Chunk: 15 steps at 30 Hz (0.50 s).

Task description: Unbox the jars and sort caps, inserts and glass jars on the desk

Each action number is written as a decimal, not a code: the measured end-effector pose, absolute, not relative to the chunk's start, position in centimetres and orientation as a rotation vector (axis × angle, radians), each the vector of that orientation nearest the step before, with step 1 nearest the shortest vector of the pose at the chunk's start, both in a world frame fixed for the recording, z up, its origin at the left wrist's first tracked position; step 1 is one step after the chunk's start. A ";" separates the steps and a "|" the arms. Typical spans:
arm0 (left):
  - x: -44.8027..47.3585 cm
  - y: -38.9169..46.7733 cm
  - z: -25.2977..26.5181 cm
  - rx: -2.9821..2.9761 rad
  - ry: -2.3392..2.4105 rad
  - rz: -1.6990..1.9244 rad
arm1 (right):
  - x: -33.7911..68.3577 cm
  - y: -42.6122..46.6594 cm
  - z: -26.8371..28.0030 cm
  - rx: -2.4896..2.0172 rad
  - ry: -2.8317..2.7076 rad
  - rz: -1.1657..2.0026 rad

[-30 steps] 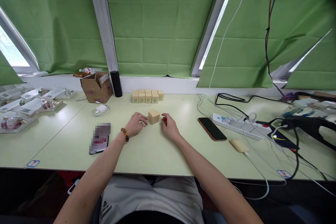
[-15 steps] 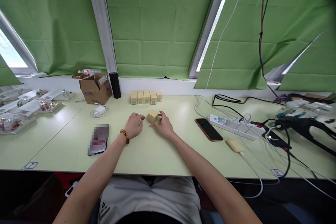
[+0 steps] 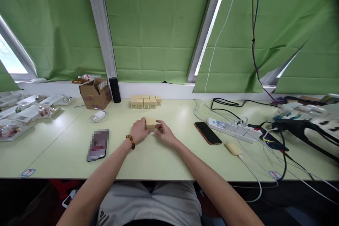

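Here, small box (image 3: 150, 124) held between left hand (image 3: 139, 132) and right hand (image 3: 165, 134).

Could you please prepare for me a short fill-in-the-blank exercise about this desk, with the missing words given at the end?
1. At the small box there are ____ hands: the left hand and the right hand.
2. The beaded bracelet is worn on the ____ wrist.
3. In the picture, the black cylinder stands just to the ____ of the cardboard box.
4. The colour of the window blinds is ____.

Missing words: two; left; right; green.
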<state>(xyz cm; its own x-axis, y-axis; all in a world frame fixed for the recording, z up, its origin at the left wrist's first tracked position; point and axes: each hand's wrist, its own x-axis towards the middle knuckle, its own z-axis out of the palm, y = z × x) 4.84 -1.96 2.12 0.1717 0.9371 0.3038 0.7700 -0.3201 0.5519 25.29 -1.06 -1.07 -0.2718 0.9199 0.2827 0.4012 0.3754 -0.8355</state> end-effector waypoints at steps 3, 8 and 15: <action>4.5 -2.4 2.2 2.216 1.567 0.979 | 25.3 -1.2 -0.8 -1.065 -1.708 0.872; 4.0 -4.1 3.0 2.606 1.394 1.073 | 24.8 -2.7 0.8 -0.949 -1.670 0.769; 4.1 -4.3 2.8 2.754 1.316 1.100 | 23.8 -4.8 1.6 -0.939 -1.707 0.685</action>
<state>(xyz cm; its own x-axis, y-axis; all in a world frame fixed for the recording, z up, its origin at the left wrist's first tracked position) 4.11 -4.33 2.77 0.4425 0.6518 0.6159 0.7218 -0.6664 0.1867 23.82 -4.78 1.56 -0.1695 0.8464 0.5049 0.2621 0.5325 -0.8048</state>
